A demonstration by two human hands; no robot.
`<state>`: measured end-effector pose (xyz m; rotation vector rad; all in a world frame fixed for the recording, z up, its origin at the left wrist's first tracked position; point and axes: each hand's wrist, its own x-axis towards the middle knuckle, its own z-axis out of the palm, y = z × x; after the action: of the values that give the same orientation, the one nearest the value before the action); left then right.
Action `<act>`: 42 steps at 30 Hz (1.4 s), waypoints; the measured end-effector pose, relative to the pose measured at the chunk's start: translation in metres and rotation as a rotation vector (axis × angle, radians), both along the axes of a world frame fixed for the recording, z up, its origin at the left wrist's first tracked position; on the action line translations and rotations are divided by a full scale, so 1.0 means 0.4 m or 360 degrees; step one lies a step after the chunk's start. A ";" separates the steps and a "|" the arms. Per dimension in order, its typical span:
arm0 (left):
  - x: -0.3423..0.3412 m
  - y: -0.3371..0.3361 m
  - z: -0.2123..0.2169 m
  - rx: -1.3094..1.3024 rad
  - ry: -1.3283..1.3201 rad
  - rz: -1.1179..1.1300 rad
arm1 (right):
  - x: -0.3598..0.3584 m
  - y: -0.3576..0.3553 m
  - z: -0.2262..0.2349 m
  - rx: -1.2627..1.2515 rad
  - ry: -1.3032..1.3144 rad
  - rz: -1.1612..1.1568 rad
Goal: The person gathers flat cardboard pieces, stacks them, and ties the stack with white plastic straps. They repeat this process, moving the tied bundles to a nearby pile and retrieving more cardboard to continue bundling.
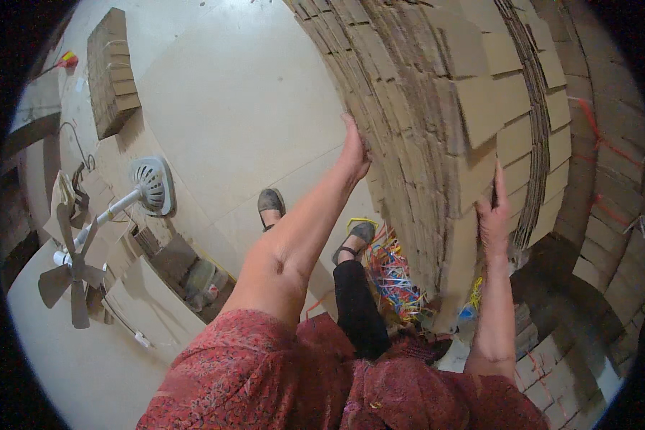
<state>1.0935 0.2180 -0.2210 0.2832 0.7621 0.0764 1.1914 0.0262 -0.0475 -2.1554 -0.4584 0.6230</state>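
A tall stack of flattened brown cardboard sheets (437, 93) stands in front of me and fills the upper right. My left hand (353, 152) presses flat against the stack's left side, fingers together. My right hand (492, 215) lies on the stack's front face lower down, fingers spread over a sheet's edge. Neither hand visibly closes around a sheet. My feet in grey shoes (271, 203) stand on a pale floor sheet below the stack.
A heap of coloured plastic straps (394, 276) lies at the stack's foot. A pedestal fan (79, 251) stands at left with its round base (153, 186). A smaller cardboard stack (112, 72) sits far left. More cardboard piles (609, 215) rise at right.
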 end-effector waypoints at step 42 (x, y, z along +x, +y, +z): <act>-0.742 0.021 0.748 0.0257 -0.0716 0.1155 | -0.334 0.083 0.527 0.0623 0.0323 0.1062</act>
<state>0.7966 0.2263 0.0784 0.1214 0.3770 0.8627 1.0577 0.0594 0.1635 -1.5290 -1.1040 1.0050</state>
